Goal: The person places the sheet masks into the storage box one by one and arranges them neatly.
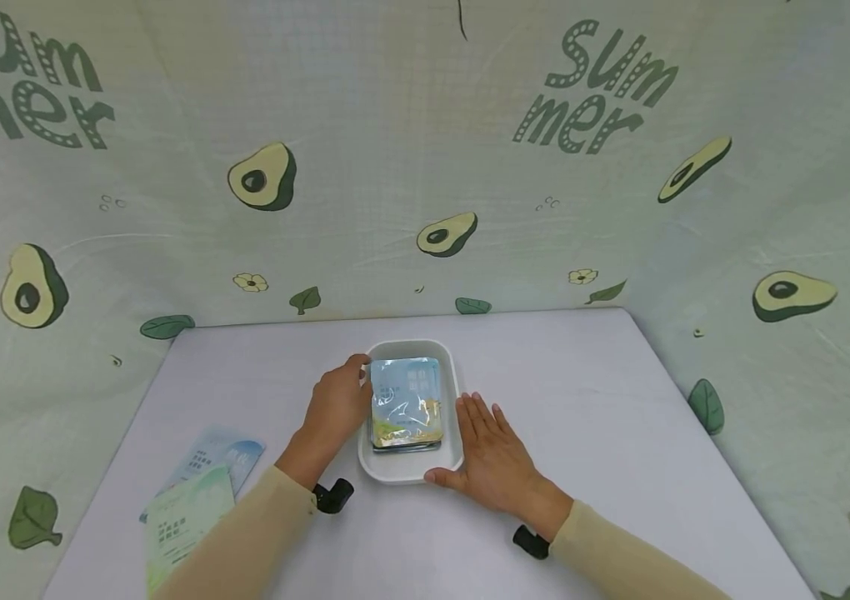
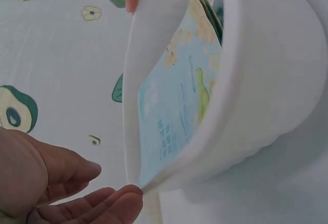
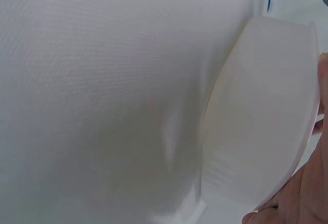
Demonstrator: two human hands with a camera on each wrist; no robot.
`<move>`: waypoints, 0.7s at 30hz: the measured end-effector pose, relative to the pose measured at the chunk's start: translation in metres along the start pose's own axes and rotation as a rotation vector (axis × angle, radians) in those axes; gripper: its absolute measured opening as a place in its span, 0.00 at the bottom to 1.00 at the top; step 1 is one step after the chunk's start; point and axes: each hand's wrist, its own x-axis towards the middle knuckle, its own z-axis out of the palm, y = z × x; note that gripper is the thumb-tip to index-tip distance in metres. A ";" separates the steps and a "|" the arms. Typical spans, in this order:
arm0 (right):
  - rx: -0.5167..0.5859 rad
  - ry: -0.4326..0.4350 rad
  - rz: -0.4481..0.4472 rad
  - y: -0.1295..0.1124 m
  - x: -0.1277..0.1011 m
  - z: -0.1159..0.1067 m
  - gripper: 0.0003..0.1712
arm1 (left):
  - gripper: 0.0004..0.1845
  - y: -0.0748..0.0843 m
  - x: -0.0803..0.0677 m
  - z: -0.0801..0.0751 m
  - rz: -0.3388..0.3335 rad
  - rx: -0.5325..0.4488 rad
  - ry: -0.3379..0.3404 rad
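White tray is touched at its left rim by the loosely curled left hand and steadied by the flat right hand, nothing gripped, so the 1 stack of packets could be spilled if it is tipped.

both forearms reach forward in tan sleeves. left hand has fingers loosely curled, thumb forward. right hand lies flat, fingers straight and together, thumb out sideways.

White rounded-rectangular tray, upright on the worktop between both hands, holding a flat stack of pale blue printed sachets.
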 end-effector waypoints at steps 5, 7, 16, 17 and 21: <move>-0.002 0.002 0.000 0.000 0.001 0.001 0.73 | 0.21 -0.010 -0.006 0.001 0.000 -0.006 0.011; 0.001 0.003 0.000 0.001 0.001 0.002 0.73 | 0.20 -0.017 -0.010 0.000 0.001 0.012 0.021; 0.023 0.013 0.001 0.001 0.000 0.004 0.73 | 0.22 -0.082 -0.045 -0.032 -0.041 0.147 -0.010; 0.022 0.014 0.001 0.001 0.000 0.004 0.73 | 0.23 -0.092 -0.051 -0.037 -0.054 0.157 -0.039; 0.015 0.012 -0.001 0.002 0.001 0.004 0.73 | 0.31 -0.133 -0.074 -0.058 -0.107 0.210 -0.184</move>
